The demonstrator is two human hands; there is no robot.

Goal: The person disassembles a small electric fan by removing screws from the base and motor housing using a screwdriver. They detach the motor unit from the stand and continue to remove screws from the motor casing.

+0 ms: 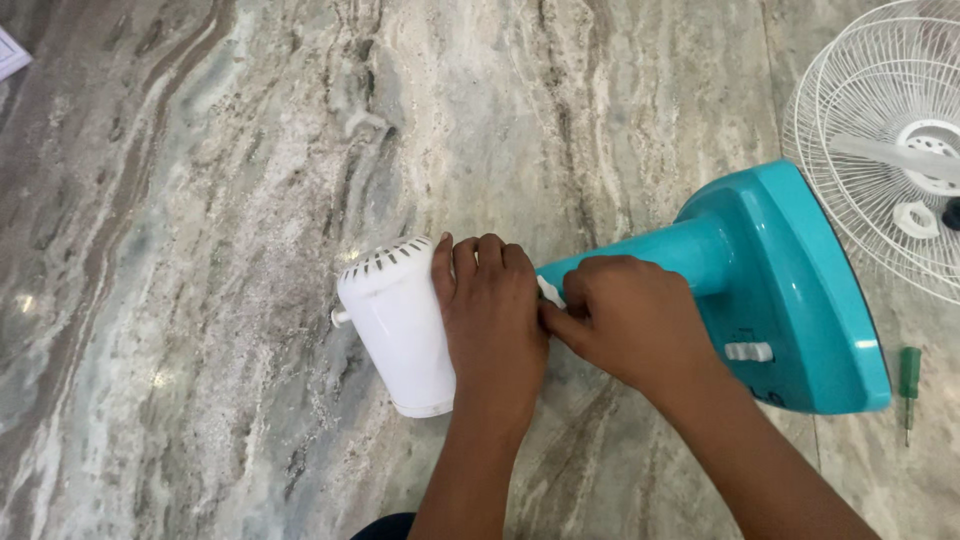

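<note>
Head view: your left hand (pixel 492 320) is gripping the white motor housing (pixel 398 325). Your right hand (pixel 630 320) is pinching the white knob (pixel 549 291) on the teal stand (pixel 770 290). Smooth, rigid plastic, probably slippery; keep holding around the body.

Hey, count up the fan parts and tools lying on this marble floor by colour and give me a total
White: 3 – motor housing, wire grille, small ring nut
Teal: 1 – fan stand and base
Green: 1 – screwdriver
Total: 5

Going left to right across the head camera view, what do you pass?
White fan motor housing → left hand → right hand → teal fan base → green screwdriver.
</note>
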